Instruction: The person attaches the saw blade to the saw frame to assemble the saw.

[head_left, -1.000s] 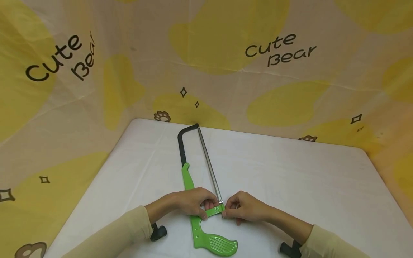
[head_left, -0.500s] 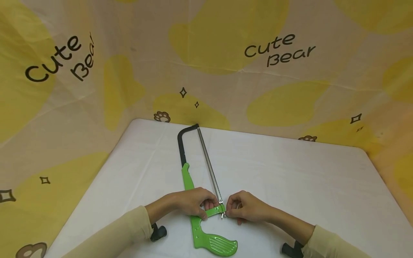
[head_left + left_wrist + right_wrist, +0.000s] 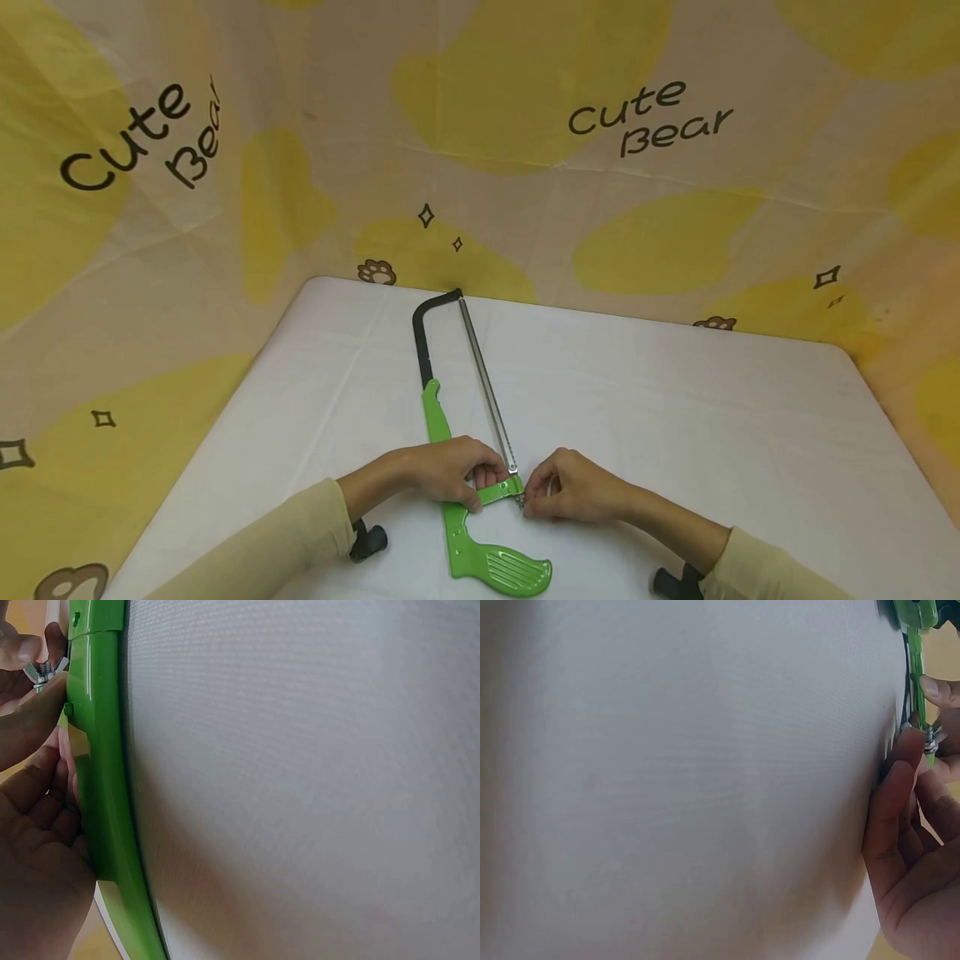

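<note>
While the green hacksaw (image 3: 457, 433) lies at lower centre on the white desk (image 3: 675, 400), left hand (image 3: 442, 471) grips its frame; right hand (image 3: 573, 487) fingers (image 3: 900, 761) pinch the wing nut (image 3: 928, 736).

Bright even light, blurry wrist views

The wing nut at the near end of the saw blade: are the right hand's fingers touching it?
Touching. In the right wrist view the right hand's fingertips pinch the small metal wing nut against the green saw frame; the head view agrees.
</note>
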{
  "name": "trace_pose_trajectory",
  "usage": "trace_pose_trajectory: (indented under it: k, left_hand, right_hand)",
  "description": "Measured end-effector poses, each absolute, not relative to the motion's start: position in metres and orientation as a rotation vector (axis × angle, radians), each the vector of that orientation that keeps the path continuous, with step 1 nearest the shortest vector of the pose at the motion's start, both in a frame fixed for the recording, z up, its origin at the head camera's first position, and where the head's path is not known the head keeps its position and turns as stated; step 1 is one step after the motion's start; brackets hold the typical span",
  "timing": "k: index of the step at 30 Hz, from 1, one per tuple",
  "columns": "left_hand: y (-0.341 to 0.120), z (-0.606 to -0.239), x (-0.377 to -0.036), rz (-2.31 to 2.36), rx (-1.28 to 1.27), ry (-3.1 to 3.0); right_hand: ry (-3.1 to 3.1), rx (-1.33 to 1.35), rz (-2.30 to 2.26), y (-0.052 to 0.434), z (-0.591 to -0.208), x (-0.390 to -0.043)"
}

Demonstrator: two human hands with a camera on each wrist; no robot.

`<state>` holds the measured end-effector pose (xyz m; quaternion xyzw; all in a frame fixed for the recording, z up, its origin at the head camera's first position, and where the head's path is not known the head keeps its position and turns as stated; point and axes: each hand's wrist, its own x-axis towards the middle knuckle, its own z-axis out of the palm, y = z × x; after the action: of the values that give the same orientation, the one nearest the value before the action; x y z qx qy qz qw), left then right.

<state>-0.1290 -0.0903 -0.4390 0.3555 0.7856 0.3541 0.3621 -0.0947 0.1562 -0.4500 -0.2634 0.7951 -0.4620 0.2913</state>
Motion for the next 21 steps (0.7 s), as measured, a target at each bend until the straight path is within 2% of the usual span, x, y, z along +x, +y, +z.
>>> trace_pose_trajectory:
  k: [21]
  left_hand:
    - [-0.0892,-0.4390,-0.1292,0.900,0.919,2.039]
  right_hand:
    - [2.088,-0.657,-1.239,0.1531,-0.4459,-0.0944]
